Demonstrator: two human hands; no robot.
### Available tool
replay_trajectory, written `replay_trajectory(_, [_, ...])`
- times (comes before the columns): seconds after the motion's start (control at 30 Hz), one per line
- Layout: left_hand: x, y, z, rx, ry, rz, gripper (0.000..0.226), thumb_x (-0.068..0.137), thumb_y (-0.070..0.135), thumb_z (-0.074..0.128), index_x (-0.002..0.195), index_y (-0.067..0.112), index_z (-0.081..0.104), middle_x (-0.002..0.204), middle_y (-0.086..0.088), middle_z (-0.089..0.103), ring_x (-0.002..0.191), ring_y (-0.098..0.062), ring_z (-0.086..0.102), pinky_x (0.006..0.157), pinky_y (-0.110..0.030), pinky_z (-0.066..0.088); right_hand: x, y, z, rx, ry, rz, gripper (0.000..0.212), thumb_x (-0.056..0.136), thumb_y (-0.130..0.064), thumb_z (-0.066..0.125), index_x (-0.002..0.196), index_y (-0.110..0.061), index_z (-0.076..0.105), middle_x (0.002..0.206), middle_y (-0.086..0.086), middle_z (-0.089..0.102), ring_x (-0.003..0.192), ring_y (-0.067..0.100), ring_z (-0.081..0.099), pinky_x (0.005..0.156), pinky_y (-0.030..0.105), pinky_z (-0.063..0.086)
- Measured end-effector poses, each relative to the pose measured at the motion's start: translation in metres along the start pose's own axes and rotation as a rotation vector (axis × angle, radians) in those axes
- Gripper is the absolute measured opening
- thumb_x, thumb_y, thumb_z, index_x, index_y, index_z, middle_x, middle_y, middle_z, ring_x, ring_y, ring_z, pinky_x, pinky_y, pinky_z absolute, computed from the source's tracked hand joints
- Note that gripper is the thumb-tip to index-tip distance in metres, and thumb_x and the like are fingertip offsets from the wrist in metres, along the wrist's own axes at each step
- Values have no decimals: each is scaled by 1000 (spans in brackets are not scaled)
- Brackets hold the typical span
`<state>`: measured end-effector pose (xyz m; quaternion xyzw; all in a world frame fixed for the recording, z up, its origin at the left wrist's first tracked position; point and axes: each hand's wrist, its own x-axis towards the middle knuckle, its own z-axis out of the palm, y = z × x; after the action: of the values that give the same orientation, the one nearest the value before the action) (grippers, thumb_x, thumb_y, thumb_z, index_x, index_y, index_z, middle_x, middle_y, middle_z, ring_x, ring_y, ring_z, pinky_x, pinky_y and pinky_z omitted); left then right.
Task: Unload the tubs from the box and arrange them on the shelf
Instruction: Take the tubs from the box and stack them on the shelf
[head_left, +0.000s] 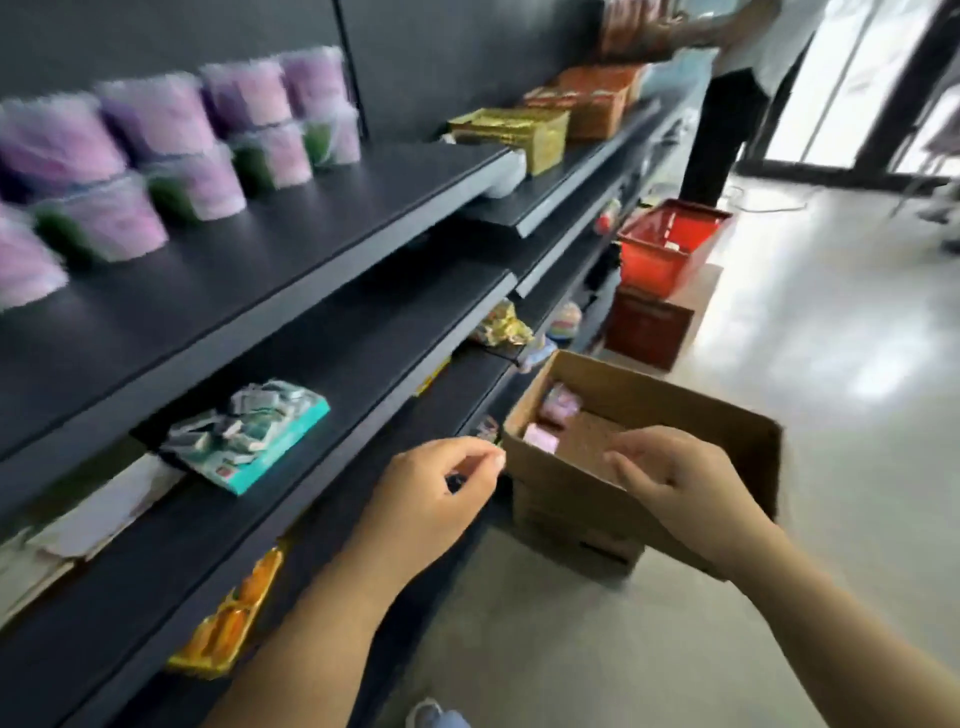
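A brown cardboard box (727, 431) stands open on the floor beside the shelving. Two pink tubs (558, 404) lie at its far left corner, on the bare bottom. Several purple and pink tubs (202, 176) stand stacked two high at the back of the upper black shelf (322, 228), blurred. My left hand (441, 493) hovers just left of the box, fingers loosely curled, holding nothing. My right hand (670, 478) hangs over the box's near edge, fingers relaxed and empty.
A teal packet (249, 441) lies on the middle shelf; orange packs (234, 618) sit lower down. Gold and orange boxes (514, 132) fill the far shelf. A red basket (670, 244) rests on a dark red box. Another person (727, 98) stands at the far end.
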<state>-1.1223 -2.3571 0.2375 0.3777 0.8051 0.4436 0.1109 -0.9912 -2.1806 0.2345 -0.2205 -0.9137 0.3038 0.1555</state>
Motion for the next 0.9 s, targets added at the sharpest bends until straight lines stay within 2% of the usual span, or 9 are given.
replay_trajectory(0.1, [43,-5,52,54,-161,10,15,88,23,57,94,20,71,81,22,62,79,8,58,69,-5,41,6,56,-6,-22,19,201,22,88,-24,58,106,-15,67,93,-11,54,89,5,51,82,23,46])
replay_trajectory(0.2, [90,-21,99,104,-313,-50,19,90,24,54,101,16,68,89,10,63,85,-5,58,67,-11,40,19,108,-1,-12,24,356,21,89,-22,57,105,-13,66,92,-7,56,86,9,52,77,20,42])
replay_trajectory(0.27, [123,-41,130,108,-393,-135,21,91,26,52,103,16,67,92,7,64,92,-10,59,73,-16,39,34,142,3,6,18,450,19,89,-22,57,103,-13,67,93,-3,61,87,13,56,77,22,45])
replay_trajectory(0.37, [175,-78,172,138,-497,-261,21,92,29,49,100,18,66,97,2,65,96,-15,59,76,-20,39,67,189,11,8,-38,573,20,90,-22,55,104,-14,66,104,3,65,95,15,58,86,28,50])
replay_trajectory(0.57, [269,-145,234,215,-708,-506,19,93,35,46,81,24,55,93,-2,62,94,-20,58,76,-26,41,158,266,29,14,-174,804,23,91,-17,54,111,-12,63,114,6,63,103,20,58,87,27,48])
replay_trajectory(0.67, [307,-161,254,201,-744,-610,22,94,31,45,81,19,57,97,-7,64,97,-23,58,74,-24,36,209,292,42,38,-243,856,23,90,-17,55,111,-10,63,114,8,64,103,22,59,91,31,48])
replay_trajectory(0.77, [340,-170,273,206,-780,-676,29,95,32,43,104,11,61,110,-9,63,105,-24,55,77,-24,36,254,313,56,59,-293,866,23,88,-15,58,109,-10,64,111,8,65,103,23,59,93,36,47])
replay_trajectory(0.9, [369,-192,296,201,-833,-740,34,95,35,43,111,11,60,116,-7,62,111,-25,54,88,-28,39,302,342,77,53,-426,808,23,86,-17,60,108,-13,64,110,6,64,101,21,58,88,29,44])
